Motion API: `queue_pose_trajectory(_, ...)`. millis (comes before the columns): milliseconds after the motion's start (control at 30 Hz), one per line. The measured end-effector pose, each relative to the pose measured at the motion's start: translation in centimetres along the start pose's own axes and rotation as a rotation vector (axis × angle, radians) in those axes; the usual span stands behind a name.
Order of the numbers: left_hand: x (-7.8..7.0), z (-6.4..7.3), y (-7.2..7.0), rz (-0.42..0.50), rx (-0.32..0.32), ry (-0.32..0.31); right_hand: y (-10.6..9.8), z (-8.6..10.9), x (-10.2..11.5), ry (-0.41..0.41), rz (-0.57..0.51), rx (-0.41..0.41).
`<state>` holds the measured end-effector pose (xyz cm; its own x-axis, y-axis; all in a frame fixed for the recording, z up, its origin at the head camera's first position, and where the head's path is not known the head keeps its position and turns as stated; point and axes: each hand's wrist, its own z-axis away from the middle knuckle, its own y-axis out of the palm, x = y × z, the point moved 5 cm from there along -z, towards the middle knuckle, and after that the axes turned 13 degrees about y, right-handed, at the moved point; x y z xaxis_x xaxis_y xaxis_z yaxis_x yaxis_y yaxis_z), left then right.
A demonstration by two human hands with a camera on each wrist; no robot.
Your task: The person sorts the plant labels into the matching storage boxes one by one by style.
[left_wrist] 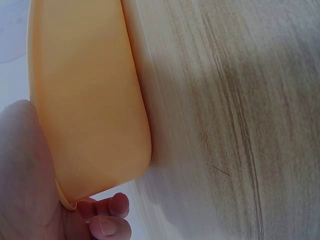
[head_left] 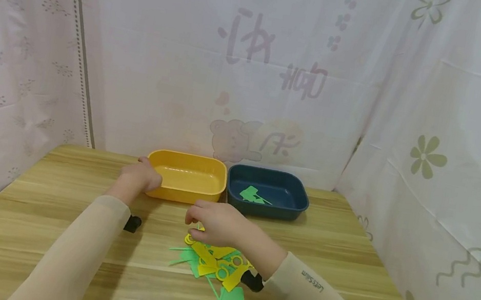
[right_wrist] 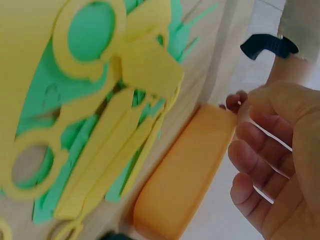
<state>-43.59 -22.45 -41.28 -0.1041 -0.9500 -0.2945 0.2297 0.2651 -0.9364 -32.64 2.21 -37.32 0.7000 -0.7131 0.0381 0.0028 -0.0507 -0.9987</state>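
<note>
My left hand [head_left: 139, 176] grips the left end of a yellow plastic bin [head_left: 184, 196], its thumb over the rim and its fingers curled below in the left wrist view. Just above a mixed pile hovers my right hand [head_left: 221, 224], fingers loosely bent, with nothing seen between them. Flat yellow tags [head_left: 203, 255] with ring-shaped ends lie in that pile among green plant labels [head_left: 232, 295] on thin stems. Some of the pile is hidden under the right hand and wrist. No pieces show inside the yellow bin.
A dark blue bin [head_left: 266, 210] stands right beside the yellow one, with a few green labels [head_left: 251, 193] in it. Both are near the back of the wooden table [head_left: 47, 225]. Printed curtains [head_left: 166, 56] hang behind and at the sides.
</note>
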Motion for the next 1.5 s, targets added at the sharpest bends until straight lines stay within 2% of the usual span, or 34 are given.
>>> queue_pose_trajectory(300, -0.3, 0.1, 0.0, -0.007, -0.007, 0.000, 1.9, 0.3, 2.6, -0.109, 0.045, 0.086)
queue_pose_trajectory(567, 0.1, -0.1, 0.2, -0.006, -0.016, -0.003, 3.1, 0.5, 3.7, -0.161, 0.065, 0.146)
queue_pose_trajectory(733, 0.3, -0.4, 0.2, -0.008, -0.016, -0.011, 3.7, 0.4, 4.0, -0.164, 0.062, 0.175)
queue_pose_trajectory(900, 0.0, 0.0, 0.2, -0.004, -0.008, -0.005, 4.2, 0.3, 4.2, -0.172, 0.076, 0.173)
queue_pose_trajectory(1200, 0.1, 0.0, 0.1, -0.007, -0.020, -0.013, 4.3, 0.3, 4.3, -0.182, 0.081, 0.180)
queue_pose_trajectory(1500, 0.0, -0.1, 0.2, -0.026, -0.018, -0.006, 3.8, 0.3, 3.5, -0.143, -0.019, 0.196)
